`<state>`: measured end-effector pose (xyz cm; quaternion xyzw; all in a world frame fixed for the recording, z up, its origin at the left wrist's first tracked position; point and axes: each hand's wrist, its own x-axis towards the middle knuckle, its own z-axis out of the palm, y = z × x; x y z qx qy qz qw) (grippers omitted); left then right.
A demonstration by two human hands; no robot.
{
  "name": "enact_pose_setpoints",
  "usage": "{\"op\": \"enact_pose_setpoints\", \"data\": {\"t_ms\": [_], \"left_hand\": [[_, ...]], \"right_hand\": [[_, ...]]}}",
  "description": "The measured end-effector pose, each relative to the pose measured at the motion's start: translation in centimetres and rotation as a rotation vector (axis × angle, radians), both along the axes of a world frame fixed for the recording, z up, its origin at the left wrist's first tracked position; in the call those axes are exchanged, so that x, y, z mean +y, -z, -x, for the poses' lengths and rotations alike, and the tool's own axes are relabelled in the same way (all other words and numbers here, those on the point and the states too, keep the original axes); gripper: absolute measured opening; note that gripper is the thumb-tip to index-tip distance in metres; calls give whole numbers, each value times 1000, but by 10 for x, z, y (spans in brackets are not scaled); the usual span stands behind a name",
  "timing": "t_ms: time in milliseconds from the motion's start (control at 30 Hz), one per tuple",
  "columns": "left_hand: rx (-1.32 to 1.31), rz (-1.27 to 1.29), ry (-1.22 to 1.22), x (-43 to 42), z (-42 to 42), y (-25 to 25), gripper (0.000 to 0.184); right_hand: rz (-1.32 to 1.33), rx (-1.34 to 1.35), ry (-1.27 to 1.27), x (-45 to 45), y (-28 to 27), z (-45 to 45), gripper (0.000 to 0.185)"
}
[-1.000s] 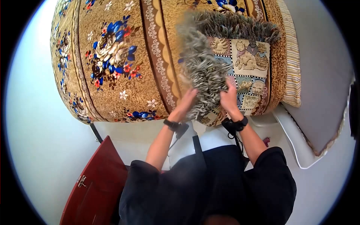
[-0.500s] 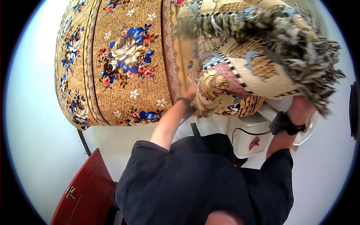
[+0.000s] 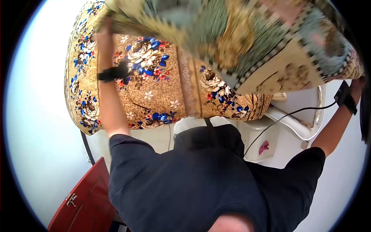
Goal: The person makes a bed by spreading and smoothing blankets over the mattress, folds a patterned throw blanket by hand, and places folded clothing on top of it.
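Observation:
A woven patchwork throw blanket [image 3: 247, 42] with checkered bands is stretched between my two hands, raised over a brown floral cover [image 3: 154, 94]. My left hand [image 3: 105, 36], smeared by motion, grips its left edge at the upper left, above the cover. Far out on the right, my right hand [image 3: 357, 85] is closed at the blanket's right corner, its fingers partly hidden in shadow. Both wrists carry black bands. The blanket's upper part runs out of view and hides the cover's far right portion.
A red door or panel [image 3: 87, 201] with a metal latch stands at the lower left. At right are a white-framed chair [image 3: 297, 127], a black cable [image 3: 290, 114] and a small pink cloth [image 3: 264, 147] on a pale surface. White walls flank both sides.
The bunched, fringed blanket has been spread wide. My left hand has swung far to the left and up with its edge; my right hand has moved outward to the right and up.

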<state>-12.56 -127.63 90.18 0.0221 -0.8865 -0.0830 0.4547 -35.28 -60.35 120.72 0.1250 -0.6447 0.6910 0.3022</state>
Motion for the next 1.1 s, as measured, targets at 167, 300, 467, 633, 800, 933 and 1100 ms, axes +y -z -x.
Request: {"op": "enact_pose_setpoints", "data": {"t_ms": [167, 300, 467, 633, 800, 933, 1100], "left_hand": [[469, -1185, 370, -16, -81, -114, 35], [-291, -232, -274, -38, -179, 42, 29], [-653, -1640, -304, 39, -236, 187, 45], [-829, -1530, -337, 99, -233, 242, 47], [-1047, -1185, -334, 137, -177, 290, 73], [-1068, -885, -335, 158, -130, 309, 74], [-930, -545, -103, 168, -31, 332, 67]], "right_hand": [[240, -413, -33, 127, 124, 20, 50], [17, -798, -28, 215, 358, -20, 22], [-16, -1323, 214, 146, 481, -150, 25], [-476, -1354, -176, 93, 503, -204, 28], [-619, -1306, -379, 36, 510, -215, 27], [-859, -1103, -482, -8, 535, -226, 34], [-1217, -859, -743, -51, 602, -251, 86]]}}
